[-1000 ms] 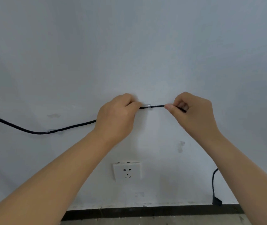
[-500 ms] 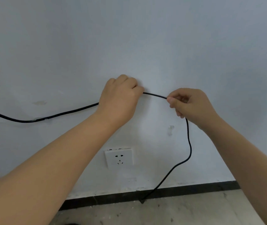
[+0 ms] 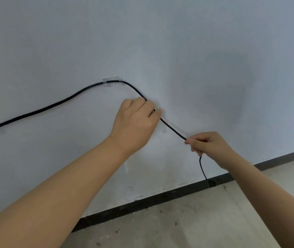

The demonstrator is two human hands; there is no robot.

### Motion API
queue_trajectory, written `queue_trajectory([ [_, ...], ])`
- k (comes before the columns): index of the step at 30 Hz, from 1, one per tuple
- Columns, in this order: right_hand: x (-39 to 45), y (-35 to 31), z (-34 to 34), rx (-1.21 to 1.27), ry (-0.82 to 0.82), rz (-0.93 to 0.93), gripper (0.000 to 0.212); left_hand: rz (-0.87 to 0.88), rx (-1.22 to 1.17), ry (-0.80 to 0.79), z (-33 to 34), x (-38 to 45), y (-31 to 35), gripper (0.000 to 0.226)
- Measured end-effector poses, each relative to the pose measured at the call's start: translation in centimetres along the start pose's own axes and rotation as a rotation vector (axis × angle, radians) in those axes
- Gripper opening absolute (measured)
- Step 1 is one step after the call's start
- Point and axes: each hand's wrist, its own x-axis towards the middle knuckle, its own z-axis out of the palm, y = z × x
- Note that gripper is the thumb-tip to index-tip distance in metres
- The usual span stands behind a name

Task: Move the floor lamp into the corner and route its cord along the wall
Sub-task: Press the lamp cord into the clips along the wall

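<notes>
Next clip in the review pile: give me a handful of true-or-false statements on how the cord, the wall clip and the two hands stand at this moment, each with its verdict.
1. The black cord passes through the clear clip on the wall. True.
2. The left hand holds the cord to the left of the clip. False: it grips the cord below and right of the clip.
3. The right hand pinches the cord lower than the left hand. True.
4. The cord sags loosely between the two hands. False: it runs straight between them.
5. Below the right hand the cord drops toward the dark baseboard. True.
</notes>
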Motion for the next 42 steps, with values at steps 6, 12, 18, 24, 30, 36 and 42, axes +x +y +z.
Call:
queue_trajectory([
  [6, 0.4, 1.6, 1.2, 0.053, 0.071, -0.048, 0.017, -0.601, -0.491, -0.218, 1.0, -1.2, 2.8, 0.020],
  [12, 0.9, 2.2, 2.3, -0.016, 0.120, -0.221, 0.032, -0.959, -0.719, -0.064, 2.0, -1.0, 5.0, 0.035],
  [18, 1.5, 2.4, 3.1, 0.039, 0.126, -0.201, 0.036, -1.200, -0.747, 0.037, 2.3, -0.2, 6.2, 0.046],
  [24, 1.8, 2.8, 3.8, 0.017, 0.192, -0.231, 0.037, -1.222, -0.691, 0.046, 2.8, 0.3, 6.9, 0.041],
  [30, 2.3, 3.4, 3.4, -0.006, 0.259, -0.268, 0.036, -1.262, -0.680, 0.084, 3.5, 0.8, 7.2, 0.042],
  [36, 2.5, 4.6, 3.2, -0.014, 0.234, -0.319, 0.027, -1.305, -0.665, 0.043, 3.5, 1.6, 7.2, 0.043],
  [42, 1.5, 6.5, 6.5, 0.166, 0.152, -0.261, 0.024, -1.250, -0.739, -0.096, 2.8, 1.9, 6.3, 0.038],
])
